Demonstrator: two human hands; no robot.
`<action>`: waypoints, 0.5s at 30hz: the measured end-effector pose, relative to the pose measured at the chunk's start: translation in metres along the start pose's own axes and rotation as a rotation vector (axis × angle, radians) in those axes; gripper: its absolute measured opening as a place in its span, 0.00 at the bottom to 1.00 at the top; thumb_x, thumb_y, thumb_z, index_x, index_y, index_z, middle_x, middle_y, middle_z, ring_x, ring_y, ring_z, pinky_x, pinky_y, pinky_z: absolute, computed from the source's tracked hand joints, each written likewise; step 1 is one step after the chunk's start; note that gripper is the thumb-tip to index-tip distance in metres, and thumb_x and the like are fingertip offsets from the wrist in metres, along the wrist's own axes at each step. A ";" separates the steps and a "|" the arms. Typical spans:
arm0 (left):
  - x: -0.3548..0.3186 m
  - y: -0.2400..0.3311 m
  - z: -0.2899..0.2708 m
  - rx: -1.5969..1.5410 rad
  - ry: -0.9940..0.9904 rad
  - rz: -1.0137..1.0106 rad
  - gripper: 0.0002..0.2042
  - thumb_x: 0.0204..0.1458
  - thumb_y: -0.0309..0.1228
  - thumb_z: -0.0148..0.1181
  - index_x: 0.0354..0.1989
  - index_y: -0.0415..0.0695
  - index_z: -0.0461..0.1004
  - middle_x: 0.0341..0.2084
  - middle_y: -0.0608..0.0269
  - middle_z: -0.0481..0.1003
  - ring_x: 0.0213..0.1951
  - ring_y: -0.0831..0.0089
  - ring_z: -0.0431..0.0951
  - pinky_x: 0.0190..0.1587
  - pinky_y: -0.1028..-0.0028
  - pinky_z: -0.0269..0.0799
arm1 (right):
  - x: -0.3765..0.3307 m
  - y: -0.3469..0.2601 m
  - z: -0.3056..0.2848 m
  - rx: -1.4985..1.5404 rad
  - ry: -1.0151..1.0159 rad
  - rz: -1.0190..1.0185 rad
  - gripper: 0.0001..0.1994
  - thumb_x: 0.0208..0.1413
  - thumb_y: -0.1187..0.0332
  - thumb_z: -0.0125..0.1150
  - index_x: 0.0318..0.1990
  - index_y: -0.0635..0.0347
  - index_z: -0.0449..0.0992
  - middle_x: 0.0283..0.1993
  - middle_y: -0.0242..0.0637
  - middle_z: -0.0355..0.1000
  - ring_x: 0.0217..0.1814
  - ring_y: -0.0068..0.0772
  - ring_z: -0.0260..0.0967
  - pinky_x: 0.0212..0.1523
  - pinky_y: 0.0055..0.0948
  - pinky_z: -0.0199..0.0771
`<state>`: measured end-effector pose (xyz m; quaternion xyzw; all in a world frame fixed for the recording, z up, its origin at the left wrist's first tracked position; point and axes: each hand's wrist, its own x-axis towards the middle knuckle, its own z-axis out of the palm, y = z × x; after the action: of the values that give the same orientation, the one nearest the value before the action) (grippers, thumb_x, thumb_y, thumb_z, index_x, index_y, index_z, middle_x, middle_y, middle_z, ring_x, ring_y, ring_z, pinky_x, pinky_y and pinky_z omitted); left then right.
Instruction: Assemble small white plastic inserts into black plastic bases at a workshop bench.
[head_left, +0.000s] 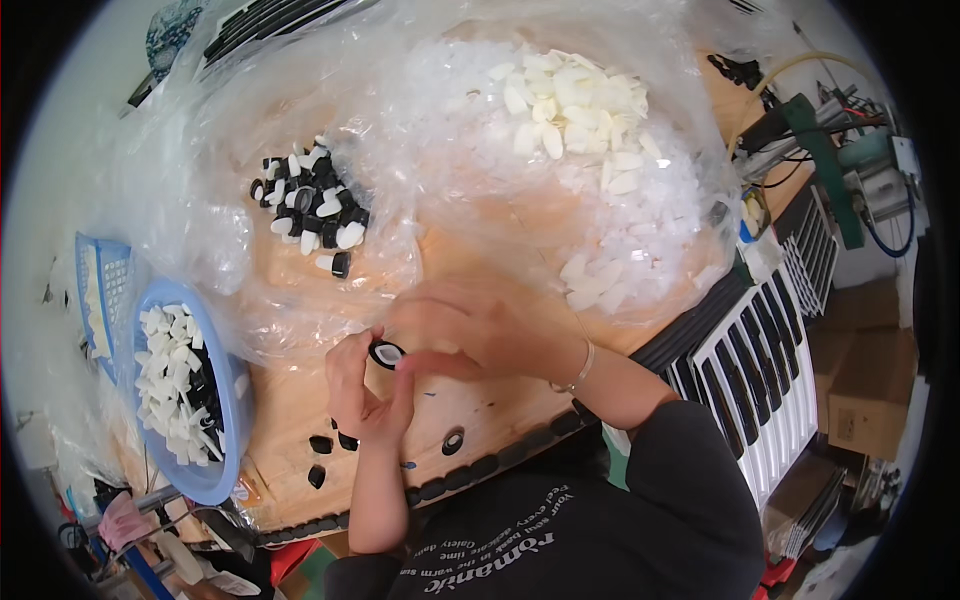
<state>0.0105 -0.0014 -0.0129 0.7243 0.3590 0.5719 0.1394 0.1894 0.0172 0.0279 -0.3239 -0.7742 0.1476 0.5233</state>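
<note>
My left hand (362, 388) is closed on a small black oval cap (377, 347) with a pale middle, pinching it upright between thumb and fingers. My right hand (462, 322) is smeared by motion, its thumb beside the cap; its other fingers are too blurred to read. To the left of my left hand lie several black oval pieces (320, 443) on the wooden table. A black ring-shaped piece (453, 440) rests near the table's front edge. Farther off, black caps with white oval parts in them (310, 200) are heaped on clear plastic sheeting (225, 200).
Off-white oval pieces (575, 100) and translucent pieces (640, 235) lie heaped at the far right. A blue basin (237, 400) of white and black parts stands at left, near a blue basket (117, 280). At right are racks of black strips (750, 370) and a machine (850, 150).
</note>
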 end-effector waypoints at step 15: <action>-0.004 0.005 -0.009 -0.310 -0.081 -0.411 0.23 0.37 0.10 0.60 0.46 0.34 0.71 0.42 0.55 0.74 0.46 0.67 0.73 0.53 0.72 0.65 | -0.047 0.103 -0.104 -1.048 -0.219 0.997 0.09 0.49 0.67 0.60 0.32 0.66 0.77 0.33 0.54 0.75 0.37 0.52 0.74 0.40 0.44 0.74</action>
<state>0.0034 -0.0099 -0.0098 0.6284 0.4009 0.5502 0.3763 0.3310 0.0517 -0.0222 -0.8290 -0.5520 0.0101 0.0898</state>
